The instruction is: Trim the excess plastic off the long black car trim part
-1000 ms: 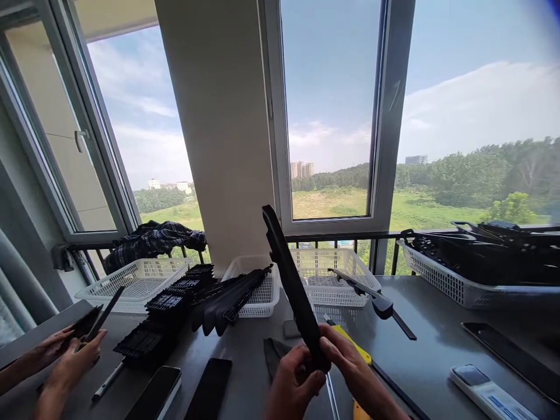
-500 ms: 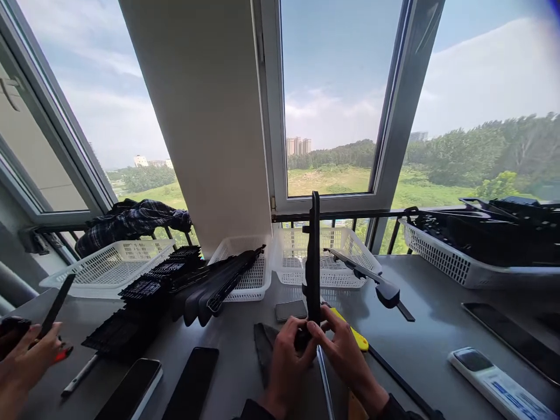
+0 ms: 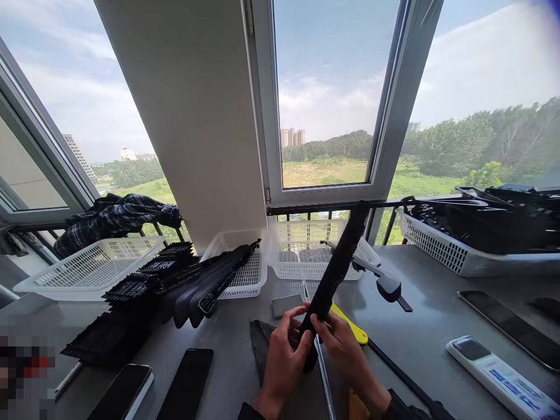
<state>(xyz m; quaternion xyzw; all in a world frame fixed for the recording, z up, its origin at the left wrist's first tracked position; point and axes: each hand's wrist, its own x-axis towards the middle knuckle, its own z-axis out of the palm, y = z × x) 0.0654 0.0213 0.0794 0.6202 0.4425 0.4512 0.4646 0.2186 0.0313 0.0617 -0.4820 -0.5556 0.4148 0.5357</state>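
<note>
A long black plastic strip (image 3: 336,269) is held up over the table, its top end leaning to the right. Around its lower end my left hand (image 3: 285,350) is closed, thumb on the near face. My right hand (image 3: 343,349) grips the same end from the right with its fingertips. Beneath the hands lie a thin metal rod (image 3: 322,373) and a dark cloth-like piece (image 3: 259,344). Just beyond my right hand is a yellow handle (image 3: 353,328). A small grey flat block (image 3: 287,305) rests behind my left hand.
White baskets (image 3: 245,289) line the window side. Black plastic parts (image 3: 210,286) are piled at left, and more black parts (image 3: 490,227) fill the right basket. Phones (image 3: 186,382) and a white device (image 3: 499,373) lie in front. A blurred patch covers the left edge.
The black strip has gone from upright to tilting right, showing its broader face. My left fingers have shifted on its lower end. The view has moved slightly.
</note>
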